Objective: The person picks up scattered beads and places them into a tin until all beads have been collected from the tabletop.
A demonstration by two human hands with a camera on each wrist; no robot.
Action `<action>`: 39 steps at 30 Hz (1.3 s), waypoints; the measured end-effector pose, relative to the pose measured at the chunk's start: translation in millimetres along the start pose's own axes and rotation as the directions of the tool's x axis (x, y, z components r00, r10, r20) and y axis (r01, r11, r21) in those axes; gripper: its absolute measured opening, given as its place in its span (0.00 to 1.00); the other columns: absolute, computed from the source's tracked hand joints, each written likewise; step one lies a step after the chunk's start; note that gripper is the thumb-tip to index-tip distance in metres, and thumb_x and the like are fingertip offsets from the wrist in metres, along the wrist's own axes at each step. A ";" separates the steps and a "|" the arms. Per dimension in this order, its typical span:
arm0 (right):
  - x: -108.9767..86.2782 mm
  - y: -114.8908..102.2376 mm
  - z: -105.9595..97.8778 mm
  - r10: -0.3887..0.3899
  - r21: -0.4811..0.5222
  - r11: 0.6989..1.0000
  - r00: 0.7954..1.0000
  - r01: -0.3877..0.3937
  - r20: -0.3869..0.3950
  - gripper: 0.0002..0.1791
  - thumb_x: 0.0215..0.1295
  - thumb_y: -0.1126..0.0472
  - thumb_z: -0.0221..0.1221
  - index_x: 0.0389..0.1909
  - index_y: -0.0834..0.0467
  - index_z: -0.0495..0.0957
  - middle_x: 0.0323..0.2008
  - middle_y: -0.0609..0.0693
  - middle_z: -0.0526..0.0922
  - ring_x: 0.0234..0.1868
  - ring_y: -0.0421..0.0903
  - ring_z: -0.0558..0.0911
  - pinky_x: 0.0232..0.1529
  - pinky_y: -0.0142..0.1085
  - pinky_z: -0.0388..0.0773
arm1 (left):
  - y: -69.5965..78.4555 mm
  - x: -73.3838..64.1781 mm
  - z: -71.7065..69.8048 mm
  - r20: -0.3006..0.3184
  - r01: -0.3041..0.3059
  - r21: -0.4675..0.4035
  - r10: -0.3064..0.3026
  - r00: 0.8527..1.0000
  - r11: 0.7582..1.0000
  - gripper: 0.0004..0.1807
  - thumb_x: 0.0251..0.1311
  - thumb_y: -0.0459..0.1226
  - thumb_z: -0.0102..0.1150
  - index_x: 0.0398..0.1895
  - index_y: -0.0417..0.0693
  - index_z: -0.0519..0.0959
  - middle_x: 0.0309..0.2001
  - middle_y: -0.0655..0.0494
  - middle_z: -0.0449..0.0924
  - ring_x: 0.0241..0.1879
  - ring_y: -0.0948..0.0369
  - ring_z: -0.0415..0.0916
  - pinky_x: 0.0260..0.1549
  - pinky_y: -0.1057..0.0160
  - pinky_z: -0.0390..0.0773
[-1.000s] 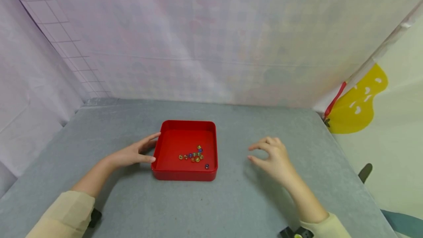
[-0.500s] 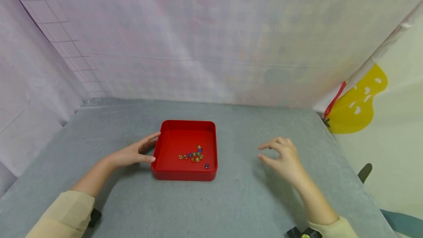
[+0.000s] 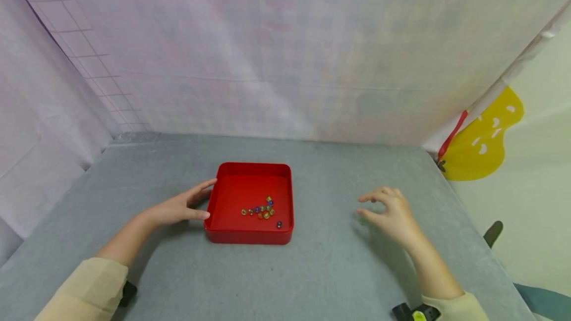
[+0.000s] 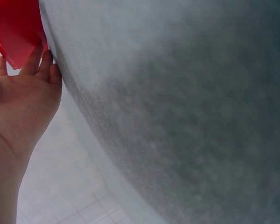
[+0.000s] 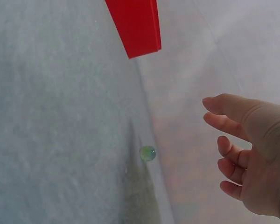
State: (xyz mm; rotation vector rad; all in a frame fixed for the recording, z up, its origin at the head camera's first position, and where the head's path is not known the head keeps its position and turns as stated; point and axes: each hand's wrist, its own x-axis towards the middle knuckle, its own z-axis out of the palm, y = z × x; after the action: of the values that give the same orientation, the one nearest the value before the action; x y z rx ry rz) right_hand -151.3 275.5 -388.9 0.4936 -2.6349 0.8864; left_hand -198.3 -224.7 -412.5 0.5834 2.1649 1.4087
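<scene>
Several small coloured glass marbles (image 3: 266, 215) lie in the front right part of a red square tray (image 3: 250, 237). My left hand (image 3: 178, 208) rests against the tray's left side, thumb near the front corner and fingers further back, fairly straight. Right of the tray, over the grey tabletop, my right hand (image 3: 388, 214) has thumb and forefinger curved but apart, holding nothing. A green marble (image 5: 148, 153) shows clear of the right fingers in the right wrist view; in the head view it is faint just below the thumb. Whether it touches the table I cannot tell.
The grey cloth tabletop (image 3: 178, 281) carries the tray near its middle. Pale patterned curtains (image 3: 285, 63) hang behind and at the sides, with a yellow print (image 3: 486, 142) at the right. Dark devices (image 3: 412, 312) are strapped at both wrists.
My right hand has moved to the right, away from the tray. The green marble now shows below its thumb. The left hand, the tray and the marbles in it have stayed put.
</scene>
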 end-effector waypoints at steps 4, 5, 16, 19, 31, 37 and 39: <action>-0.6 7.4 0.7 0.020 -0.001 1.000 0.999 -0.020 0.028 0.12 0.53 0.61 0.71 0.38 0.58 0.84 0.35 0.53 0.80 0.40 0.52 0.72 0.40 0.45 0.65 | -0.2 -0.6 0.4 0.000 0.002 -0.003 -0.002 1.000 1.000 0.46 0.63 0.36 0.59 0.77 0.48 0.42 0.73 0.36 0.43 0.71 0.39 0.40 0.62 0.34 0.49; -0.7 8.7 0.9 0.022 -0.003 1.000 0.999 -0.022 0.035 0.12 0.52 0.61 0.71 0.38 0.58 0.84 0.36 0.52 0.80 0.40 0.53 0.72 0.40 0.45 0.65 | -0.2 -0.7 0.4 -0.002 0.003 -0.002 -0.003 1.000 1.000 0.46 0.63 0.36 0.59 0.77 0.48 0.42 0.73 0.36 0.44 0.71 0.39 0.40 0.62 0.34 0.49; -2.6 14.4 0.8 0.065 -0.030 0.998 0.992 -0.062 0.105 0.13 0.53 0.59 0.71 0.39 0.59 0.84 0.37 0.50 0.80 0.41 0.51 0.72 0.40 0.46 0.65 | 1.6 -0.1 0.4 -0.010 0.017 0.003 -0.017 1.000 1.000 0.46 0.62 0.37 0.61 0.77 0.48 0.43 0.73 0.36 0.44 0.71 0.39 0.40 0.62 0.34 0.49; -3.1 15.8 1.4 0.071 -0.035 0.997 0.991 -0.067 0.116 0.13 0.53 0.59 0.71 0.39 0.58 0.84 0.37 0.50 0.80 0.41 0.51 0.73 0.41 0.46 0.65 | 2.0 -0.2 0.5 -0.011 0.024 -0.001 -0.024 1.000 1.000 0.46 0.62 0.38 0.61 0.77 0.48 0.43 0.73 0.36 0.44 0.71 0.39 0.40 0.61 0.33 0.49; -4.4 23.8 3.9 0.081 -0.050 0.996 0.985 -0.075 0.151 0.11 0.52 0.60 0.71 0.37 0.57 0.85 0.37 0.50 0.81 0.41 0.51 0.73 0.43 0.49 0.64 | 2.1 -0.5 0.3 -0.012 0.029 0.000 -0.029 1.000 1.000 0.46 0.62 0.38 0.61 0.77 0.49 0.43 0.73 0.37 0.44 0.71 0.39 0.40 0.62 0.34 0.49; -5.3 27.5 6.1 0.056 -0.068 0.997 0.987 -0.046 0.150 0.10 0.49 0.61 0.72 0.34 0.56 0.85 0.34 0.49 0.81 0.38 0.51 0.74 0.41 0.47 0.66 | 3.2 -1.1 0.7 -0.019 0.043 0.012 -0.043 0.999 0.999 0.47 0.62 0.38 0.61 0.77 0.50 0.43 0.73 0.37 0.44 0.71 0.39 0.41 0.61 0.34 0.50; -5.8 28.4 6.6 0.054 -0.072 0.996 0.986 -0.043 0.157 0.10 0.49 0.61 0.73 0.33 0.56 0.85 0.33 0.49 0.80 0.38 0.51 0.74 0.40 0.47 0.66 | 3.7 -1.3 0.9 -0.023 0.049 0.017 -0.049 0.999 0.999 0.47 0.61 0.39 0.62 0.77 0.50 0.43 0.73 0.37 0.44 0.71 0.39 0.41 0.61 0.34 0.51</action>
State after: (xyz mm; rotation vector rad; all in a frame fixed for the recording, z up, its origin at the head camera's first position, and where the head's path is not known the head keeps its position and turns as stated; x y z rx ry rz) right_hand -159.1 293.8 -410.9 0.5035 -2.8224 0.7976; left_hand -196.4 -223.4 -409.2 0.5191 2.1965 1.3787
